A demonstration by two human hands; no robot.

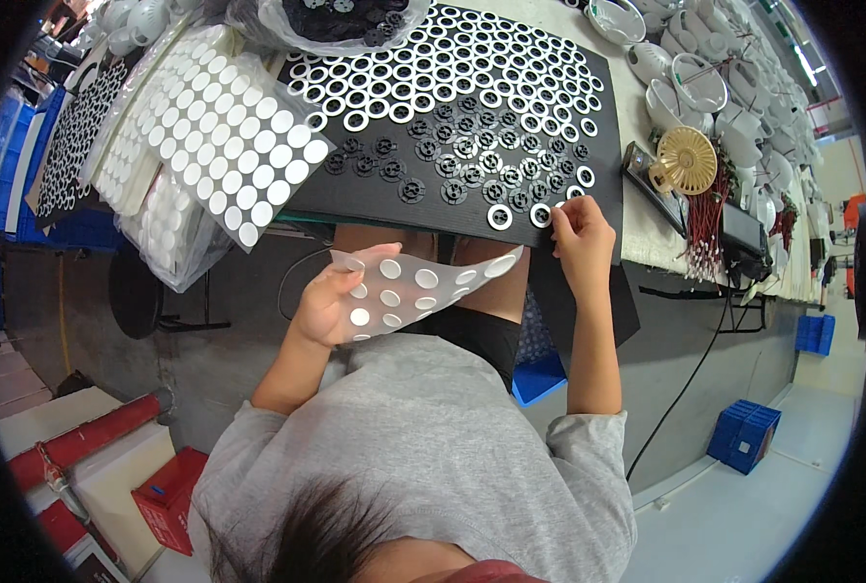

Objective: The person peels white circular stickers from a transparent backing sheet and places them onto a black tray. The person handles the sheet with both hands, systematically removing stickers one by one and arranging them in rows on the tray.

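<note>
My left hand [324,309] grips the left end of a translucent backing sheet [406,294], which curves up over my lap with several round white stickers on it. My right hand [586,238] is over the near right edge of a black board [365,206]. Its thumb and fingers are pinched together beside a black disc with a white ring [534,216]; whatever they may hold is hidden. Loose black plastic discs [464,148] lie across the board's middle, and rows of white-ringed discs [438,63] cover its far part.
Sheets of white round stickers [229,136] lie at the left, partly in plastic. A clear bag of black parts [346,24] sits at the far side. On the right are a gold-coloured fan-like part [686,160], red wires [707,248] and white housings [700,83]. A blue crate [744,434] stands on the floor.
</note>
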